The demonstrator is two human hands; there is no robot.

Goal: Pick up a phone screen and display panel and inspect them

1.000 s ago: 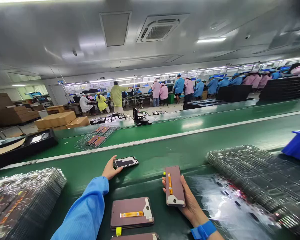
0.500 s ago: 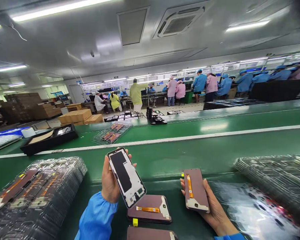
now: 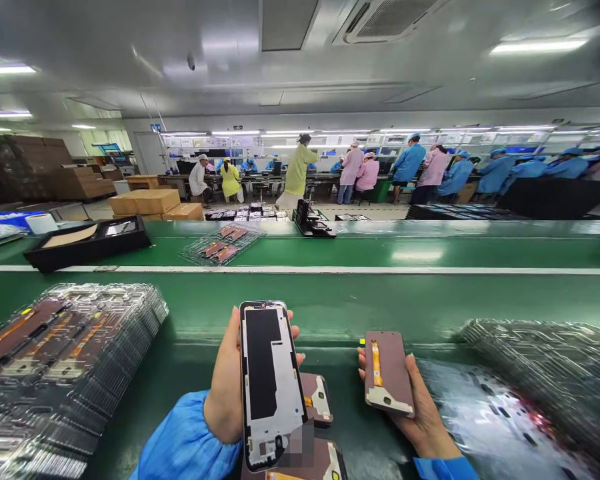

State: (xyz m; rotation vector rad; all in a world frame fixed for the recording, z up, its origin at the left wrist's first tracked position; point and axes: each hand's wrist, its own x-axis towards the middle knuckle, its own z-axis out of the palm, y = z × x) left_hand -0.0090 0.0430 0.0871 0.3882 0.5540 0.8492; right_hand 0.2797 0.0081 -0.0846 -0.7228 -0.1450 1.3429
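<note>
My left hand (image 3: 230,373) is wrapped round a phone frame (image 3: 273,380), its white and black inner face turned up toward me. In my right hand (image 3: 423,407) is a phone screen (image 3: 387,373), brown back up, with an orange flex cable and a yellow tab at its upper left. Both parts are held above the green bench, apart from each other. Below, partly hidden by the phone frame, lie more brown-backed screens (image 3: 320,397); a blurred grey patch covers part of the nearest one.
Stacked clear plastic trays (image 3: 130,333) with screens stand at left; more clear trays (image 3: 545,347) are at right beside a shiny plastic sheet (image 3: 480,400). Farther back are a tray with screens (image 3: 225,245), a black box (image 3: 87,243) and a black stand (image 3: 310,220). Co-workers sit and stand beyond.
My left hand has brought the phone frame right and nearer, turning it more upright. The right hand keeps the screen almost in place. The view has levelled out.
</note>
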